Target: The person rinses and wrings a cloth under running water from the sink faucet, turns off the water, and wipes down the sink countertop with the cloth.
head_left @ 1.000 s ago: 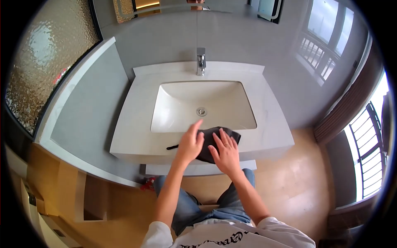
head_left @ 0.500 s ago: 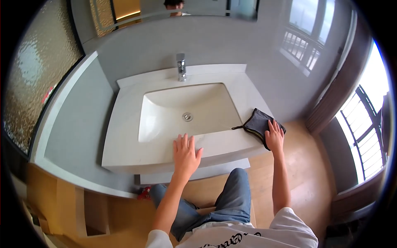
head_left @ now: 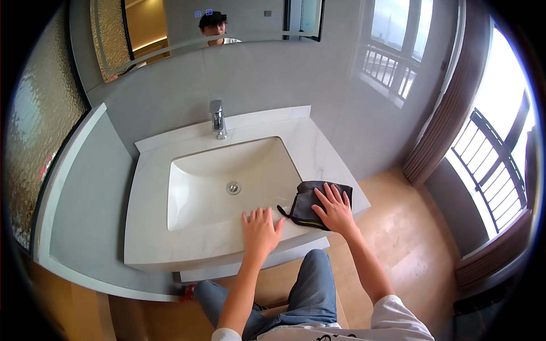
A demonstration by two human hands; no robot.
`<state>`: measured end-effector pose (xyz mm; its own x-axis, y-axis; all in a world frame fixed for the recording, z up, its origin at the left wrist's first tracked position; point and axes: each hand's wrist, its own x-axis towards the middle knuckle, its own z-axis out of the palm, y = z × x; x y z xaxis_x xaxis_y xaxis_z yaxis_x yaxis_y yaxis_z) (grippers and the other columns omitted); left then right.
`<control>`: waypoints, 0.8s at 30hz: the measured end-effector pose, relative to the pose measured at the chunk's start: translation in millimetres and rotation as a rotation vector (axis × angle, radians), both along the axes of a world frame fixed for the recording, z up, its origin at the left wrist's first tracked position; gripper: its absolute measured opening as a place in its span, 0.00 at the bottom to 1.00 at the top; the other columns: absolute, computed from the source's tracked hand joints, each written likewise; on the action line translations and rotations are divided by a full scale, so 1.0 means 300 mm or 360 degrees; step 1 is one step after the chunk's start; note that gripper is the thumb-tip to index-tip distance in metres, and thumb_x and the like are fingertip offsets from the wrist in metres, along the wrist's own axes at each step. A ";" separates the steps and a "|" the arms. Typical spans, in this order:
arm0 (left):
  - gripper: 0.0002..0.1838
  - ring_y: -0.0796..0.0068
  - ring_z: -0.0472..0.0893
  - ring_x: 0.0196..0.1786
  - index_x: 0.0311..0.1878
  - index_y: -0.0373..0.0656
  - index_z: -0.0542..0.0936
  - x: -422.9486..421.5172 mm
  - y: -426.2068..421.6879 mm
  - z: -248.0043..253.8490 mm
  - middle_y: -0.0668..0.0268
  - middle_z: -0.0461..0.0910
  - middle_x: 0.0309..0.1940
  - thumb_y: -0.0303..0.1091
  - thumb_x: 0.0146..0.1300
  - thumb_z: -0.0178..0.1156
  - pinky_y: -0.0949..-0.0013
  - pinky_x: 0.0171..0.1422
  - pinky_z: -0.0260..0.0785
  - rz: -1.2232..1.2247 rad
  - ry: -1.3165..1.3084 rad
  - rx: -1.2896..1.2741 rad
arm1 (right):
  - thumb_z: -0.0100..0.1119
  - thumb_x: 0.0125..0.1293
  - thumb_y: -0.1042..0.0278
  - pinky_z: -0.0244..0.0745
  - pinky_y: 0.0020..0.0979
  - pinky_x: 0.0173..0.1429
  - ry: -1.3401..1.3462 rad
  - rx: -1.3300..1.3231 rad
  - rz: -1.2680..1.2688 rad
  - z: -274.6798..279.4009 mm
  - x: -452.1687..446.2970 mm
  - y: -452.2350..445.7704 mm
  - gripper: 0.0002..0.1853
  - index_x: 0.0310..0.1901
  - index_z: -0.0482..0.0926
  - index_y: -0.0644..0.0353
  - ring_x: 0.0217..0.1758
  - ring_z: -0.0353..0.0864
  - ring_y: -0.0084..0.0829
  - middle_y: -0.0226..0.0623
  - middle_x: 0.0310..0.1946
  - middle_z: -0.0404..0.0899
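A dark grey cloth point(head_left: 307, 200) with black edging and a hanging loop lies on the white countertop point(head_left: 153, 245), over the basin's front right corner. My right hand point(head_left: 335, 210) rests flat on its right part, fingers spread. On the front rim of the basin point(head_left: 259, 170) lies my left hand point(head_left: 262, 231), fingers stretched out and holding nothing. It is just left of the cloth's loop, with a small gap between.
A chrome faucet point(head_left: 218, 120) stands behind the basin, below a wall mirror point(head_left: 250, 28). To the left runs a low grey partition point(head_left: 85, 199) beside textured glass. A brown curtain point(head_left: 441, 108) and a railed window are at right.
The cloth and my right hand have moved left along the counter, from its right front corner toward the basin. My left hand stays at the front rim. The view has shifted, showing more mirror.
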<state>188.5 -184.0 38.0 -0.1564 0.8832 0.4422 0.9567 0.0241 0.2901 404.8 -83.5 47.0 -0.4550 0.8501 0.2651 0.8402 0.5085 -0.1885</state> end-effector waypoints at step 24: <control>0.22 0.64 0.75 0.43 0.44 0.41 0.76 -0.003 0.018 0.035 0.62 0.75 0.35 0.50 0.57 0.61 0.43 0.65 0.60 0.0042 0.0121 -0.0108 | 0.43 0.64 0.30 0.51 0.45 0.74 -0.0005 -0.0016 -0.0697 -0.023 -0.462 1.168 0.49 0.72 0.54 0.67 0.77 0.52 0.41 0.43 0.74 0.54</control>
